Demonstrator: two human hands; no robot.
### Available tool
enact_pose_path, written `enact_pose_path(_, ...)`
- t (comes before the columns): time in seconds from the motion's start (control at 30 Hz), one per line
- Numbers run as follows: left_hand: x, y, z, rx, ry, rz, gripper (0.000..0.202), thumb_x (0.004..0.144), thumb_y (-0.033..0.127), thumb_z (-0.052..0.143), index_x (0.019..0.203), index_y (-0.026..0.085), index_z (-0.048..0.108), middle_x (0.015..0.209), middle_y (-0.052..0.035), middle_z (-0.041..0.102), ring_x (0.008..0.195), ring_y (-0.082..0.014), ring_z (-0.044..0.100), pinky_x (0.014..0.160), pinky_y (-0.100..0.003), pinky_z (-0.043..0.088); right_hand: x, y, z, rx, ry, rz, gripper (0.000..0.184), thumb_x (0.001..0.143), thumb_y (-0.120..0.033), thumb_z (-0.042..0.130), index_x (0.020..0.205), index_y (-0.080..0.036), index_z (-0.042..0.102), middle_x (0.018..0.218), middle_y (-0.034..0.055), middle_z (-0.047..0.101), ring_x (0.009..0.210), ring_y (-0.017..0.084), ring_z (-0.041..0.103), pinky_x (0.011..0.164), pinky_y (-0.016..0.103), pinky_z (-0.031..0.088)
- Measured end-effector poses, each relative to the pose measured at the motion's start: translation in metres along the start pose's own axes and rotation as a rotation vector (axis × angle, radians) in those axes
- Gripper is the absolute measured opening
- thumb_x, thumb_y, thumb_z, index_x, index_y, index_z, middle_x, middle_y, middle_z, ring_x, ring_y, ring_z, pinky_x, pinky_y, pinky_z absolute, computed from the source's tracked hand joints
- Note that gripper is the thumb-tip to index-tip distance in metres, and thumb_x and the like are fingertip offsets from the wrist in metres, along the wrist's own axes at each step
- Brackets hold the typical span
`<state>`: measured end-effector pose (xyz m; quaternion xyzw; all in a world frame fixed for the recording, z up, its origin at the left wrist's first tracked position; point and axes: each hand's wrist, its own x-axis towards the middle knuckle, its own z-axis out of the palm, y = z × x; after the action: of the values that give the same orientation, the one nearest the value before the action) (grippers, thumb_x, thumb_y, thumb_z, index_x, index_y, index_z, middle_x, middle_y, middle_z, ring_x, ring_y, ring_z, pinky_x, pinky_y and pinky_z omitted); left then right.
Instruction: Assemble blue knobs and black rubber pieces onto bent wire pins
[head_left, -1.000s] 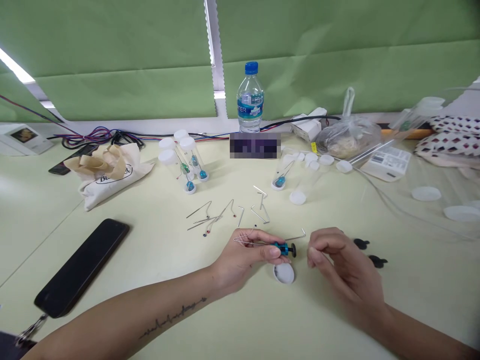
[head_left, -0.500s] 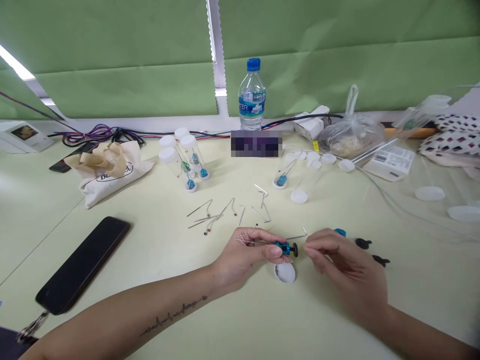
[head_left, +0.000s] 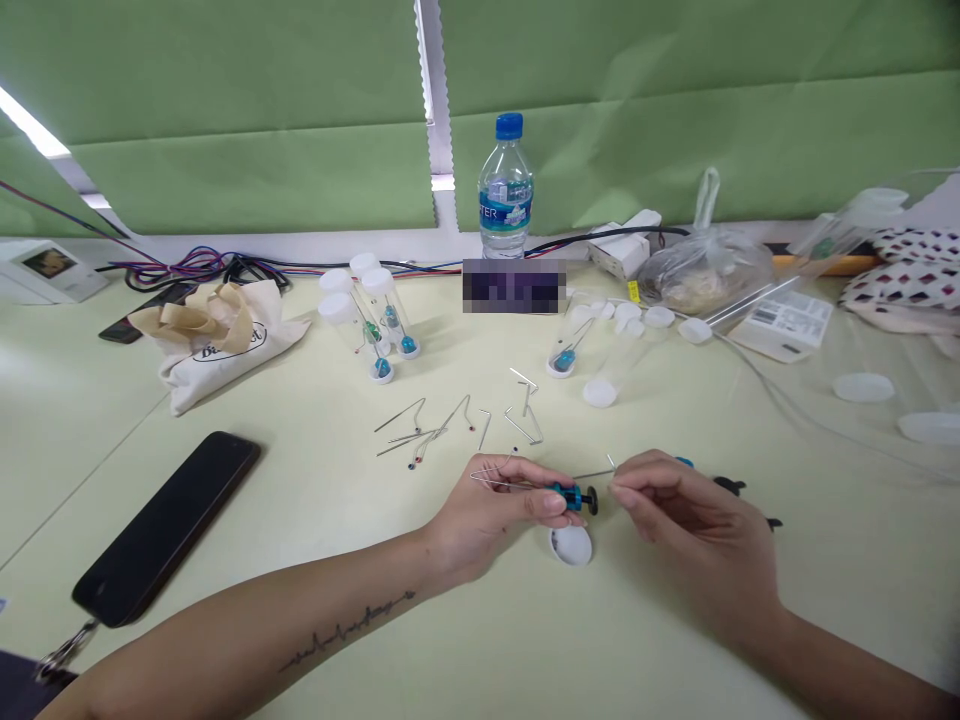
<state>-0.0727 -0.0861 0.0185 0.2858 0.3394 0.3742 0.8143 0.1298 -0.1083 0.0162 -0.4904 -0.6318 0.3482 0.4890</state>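
My left hand (head_left: 495,515) is closed around a small blue metal part (head_left: 571,497). A short black stem with a round black disc (head_left: 592,500) sticks out of its right end. A thin bent wire (head_left: 491,481) runs back over the same hand. Just right of the disc, my right hand (head_left: 697,530) is pinched, thumb against fingers; whatever is between the fingertips is too small to make out. By those fingertips is an L-shaped hex key (head_left: 595,473). Below the blue part lies a white cap (head_left: 573,546) with small dark bits at its edge.
Several bent wires (head_left: 431,435) and hex keys (head_left: 525,415) lie beyond my hands. Clear tubes (head_left: 390,305) stand behind them. Black parts (head_left: 727,486) are partly behind my right hand. A phone (head_left: 169,525) lies left, a water bottle (head_left: 506,190) stands at the back.
My right hand has shifted slightly up, and now covers more of the black parts behind it. The left hand keeps its hold on the blue part, nearly still.
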Motion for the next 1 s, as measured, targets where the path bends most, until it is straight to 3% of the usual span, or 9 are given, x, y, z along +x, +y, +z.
enact_pose_path(0.17, -0.0004, 0.0003, 0.0000, -0.008, -0.001, -0.005, 0.021, 0.064, 0.019, 0.084, 0.082, 0.011, 0.076, 0.072, -0.0065, 0.074, 0.067, -0.0159, 0.071, 0.076, -0.029, 0.056, -0.0008, 0.0010, -0.0008, 0.009, -0.008, 0.044, 0.006, 0.084, -0.023, 0.067, 0.078, -0.025, 0.068, 0.074, 0.0006, 0.062, 0.054, 0.011, 0.050, 0.046, 0.025, 0.041)
enact_pose_path(0.4, -0.0004, 0.0000, 0.0016, -0.020, -0.006, -0.003, 0.019, 0.065, 0.017, 0.083, 0.081, 0.010, 0.076, 0.073, -0.0068, 0.075, 0.067, -0.0148, 0.071, 0.073, -0.026, 0.056, -0.0015, -0.0016, -0.0013, 0.021, -0.040, 0.071, 0.006, 0.085, -0.023, 0.066, 0.079, -0.025, 0.068, 0.077, 0.0026, 0.065, 0.066, 0.014, 0.058, 0.052, 0.026, 0.044)
enact_pose_path(0.67, 0.0000, 0.0016, 0.0009, -0.026, -0.008, -0.007, 0.019, 0.065, 0.017, 0.084, 0.081, 0.010, 0.076, 0.072, -0.0064, 0.075, 0.067, -0.0154, 0.072, 0.074, -0.026, 0.056, -0.0040, 0.0037, -0.0024, -0.001, -0.021, 0.046, 0.009, 0.086, -0.022, 0.066, 0.078, -0.027, 0.066, 0.076, 0.0001, 0.062, 0.060, 0.011, 0.052, 0.048, 0.024, 0.040)
enact_pose_path(0.77, -0.0003, 0.0008, -0.0001, -0.025, -0.016, -0.003, 0.018, 0.065, 0.016, 0.083, 0.081, 0.011, 0.076, 0.073, -0.0062, 0.075, 0.068, -0.0153, 0.072, 0.074, -0.026, 0.056, -0.0041, 0.0040, -0.0018, 0.052, -0.019, 0.077, 0.008, 0.086, -0.022, 0.065, 0.090, -0.029, 0.066, 0.079, -0.0010, 0.060, 0.054, 0.009, 0.049, 0.046, 0.023, 0.041)
enact_pose_path(0.87, -0.0005, 0.0004, -0.0007, -0.021, -0.025, -0.002, 0.019, 0.066, 0.016, 0.083, 0.082, 0.011, 0.076, 0.076, -0.0063, 0.076, 0.069, -0.0152, 0.072, 0.075, -0.026, 0.057, -0.0038, 0.0024, -0.0001, 0.178, -0.007, 0.110, 0.022, 0.086, -0.021, 0.065, 0.104, -0.031, 0.058, 0.094, 0.0006, 0.061, 0.053, 0.008, 0.050, 0.046, 0.025, 0.043)
enact_pose_path(1.0, -0.0009, 0.0005, 0.0001, -0.021, -0.013, -0.009, 0.019, 0.065, 0.017, 0.084, 0.081, 0.011, 0.076, 0.072, -0.0065, 0.075, 0.067, -0.0153, 0.072, 0.073, -0.026, 0.057, -0.0041, 0.0010, 0.0003, 0.295, -0.017, 0.075, 0.022, 0.088, -0.017, 0.062, 0.098, -0.031, 0.047, 0.089, -0.0003, 0.060, 0.054, 0.010, 0.051, 0.047, 0.025, 0.042)
